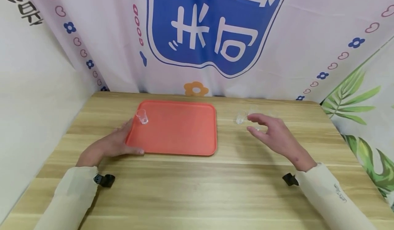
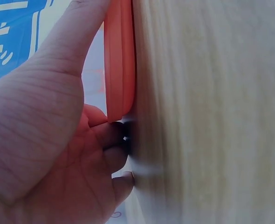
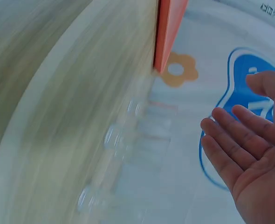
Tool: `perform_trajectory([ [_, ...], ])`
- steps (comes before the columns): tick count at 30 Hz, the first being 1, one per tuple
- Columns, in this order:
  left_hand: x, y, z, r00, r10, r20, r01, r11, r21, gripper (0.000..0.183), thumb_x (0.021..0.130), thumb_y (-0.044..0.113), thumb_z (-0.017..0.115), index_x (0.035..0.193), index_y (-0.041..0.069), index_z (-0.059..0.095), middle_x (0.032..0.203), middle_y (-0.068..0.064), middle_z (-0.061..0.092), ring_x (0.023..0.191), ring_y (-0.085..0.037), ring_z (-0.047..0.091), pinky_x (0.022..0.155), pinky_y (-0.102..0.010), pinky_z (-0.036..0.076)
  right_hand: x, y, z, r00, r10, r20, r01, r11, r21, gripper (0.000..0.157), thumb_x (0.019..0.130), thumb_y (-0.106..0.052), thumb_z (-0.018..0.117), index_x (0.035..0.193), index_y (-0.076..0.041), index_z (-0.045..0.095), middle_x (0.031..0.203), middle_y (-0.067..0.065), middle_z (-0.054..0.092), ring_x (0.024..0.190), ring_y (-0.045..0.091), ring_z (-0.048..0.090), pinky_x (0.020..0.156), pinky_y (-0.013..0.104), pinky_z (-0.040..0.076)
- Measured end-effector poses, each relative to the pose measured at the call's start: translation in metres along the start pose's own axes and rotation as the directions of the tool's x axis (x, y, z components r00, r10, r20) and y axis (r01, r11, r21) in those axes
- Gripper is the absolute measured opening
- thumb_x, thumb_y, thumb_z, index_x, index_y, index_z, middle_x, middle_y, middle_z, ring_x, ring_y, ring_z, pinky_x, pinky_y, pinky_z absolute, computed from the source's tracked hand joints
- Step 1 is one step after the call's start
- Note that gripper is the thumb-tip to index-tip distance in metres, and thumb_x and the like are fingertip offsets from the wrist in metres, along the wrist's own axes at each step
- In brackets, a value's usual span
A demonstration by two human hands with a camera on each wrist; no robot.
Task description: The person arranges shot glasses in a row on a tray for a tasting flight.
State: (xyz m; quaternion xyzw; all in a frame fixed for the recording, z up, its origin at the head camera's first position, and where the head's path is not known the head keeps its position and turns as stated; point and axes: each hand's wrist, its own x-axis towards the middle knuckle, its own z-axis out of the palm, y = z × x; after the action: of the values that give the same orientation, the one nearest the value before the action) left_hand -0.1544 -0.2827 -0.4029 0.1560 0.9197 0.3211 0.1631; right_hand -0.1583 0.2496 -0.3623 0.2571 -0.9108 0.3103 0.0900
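Observation:
A red rectangular tray (image 1: 178, 131) lies flat on the table, left of centre. My left hand (image 1: 115, 143) holds its near left corner, thumb along the front edge and fingers at the left side; the left wrist view shows the fingers curled at the tray's rim (image 2: 119, 70). One small clear glass (image 1: 142, 117) stands on the tray by its left edge. To the right of the tray, my right hand (image 1: 275, 134) hovers with spread, relaxed fingers and nothing in it. Beside its fingertips stands another clear glass (image 1: 240, 118); more glasses are partly hidden behind the hand.
In the right wrist view several clear glasses (image 3: 113, 137) stand on the wood table, blurred. A printed curtain (image 1: 117, 45) hangs along the table's back edge. A pale wall (image 1: 37, 86) rises on the left, and a leaf-patterned wall (image 1: 363, 120) borders the right.

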Motion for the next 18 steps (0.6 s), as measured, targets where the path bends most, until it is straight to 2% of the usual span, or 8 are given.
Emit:
perform_trajectory([
  [4, -0.002, -0.003, 0.004, 1.0, -0.004, -0.01, 0.004, 1.0, 0.012, 0.133, 0.081, 0.053, 0.085, 0.165, 0.014, -0.01, 0.169, -0.024, 0.005, 0.15, -0.05, 0.012, 0.112, -0.077, 0.008, -0.01, 0.01, -0.012, 0.999, 0.042, -0.014, -0.042, 0.998, -0.038, 0.04, 0.098, -0.019, 0.074, 0.133, -0.001, 0.065, 0.128, 0.015, 0.069, 0.114, 0.036, 0.066, 0.094, 0.057, 0.053],
  [10, -0.004, -0.002, 0.005, 0.998, -0.055, -0.001, 0.055, 0.998, 0.006, 0.134, 0.08, 0.056, 0.084, 0.165, 0.013, -0.011, 0.168, -0.026, 0.003, 0.15, -0.051, 0.011, 0.114, -0.074, 0.011, -0.021, 0.023, -0.029, 0.994, 0.066, -0.085, -0.072, 0.995, -0.07, 0.037, 0.098, -0.017, 0.073, 0.13, 0.0, 0.065, 0.124, 0.018, 0.07, 0.111, 0.039, 0.067, 0.09, 0.059, 0.054],
  [18, 0.002, -0.002, 0.002, 0.999, -0.044, -0.001, 0.044, 0.999, 0.014, 0.136, 0.08, 0.056, 0.085, 0.164, 0.011, -0.011, 0.168, -0.028, 0.003, 0.151, -0.051, 0.009, 0.115, -0.073, 0.008, -0.035, 0.038, -0.04, 0.984, 0.134, -0.121, -0.145, 0.986, -0.087, 0.039, 0.097, -0.015, 0.074, 0.131, 0.002, 0.064, 0.125, 0.023, 0.068, 0.113, 0.044, 0.065, 0.092, 0.06, 0.052],
])
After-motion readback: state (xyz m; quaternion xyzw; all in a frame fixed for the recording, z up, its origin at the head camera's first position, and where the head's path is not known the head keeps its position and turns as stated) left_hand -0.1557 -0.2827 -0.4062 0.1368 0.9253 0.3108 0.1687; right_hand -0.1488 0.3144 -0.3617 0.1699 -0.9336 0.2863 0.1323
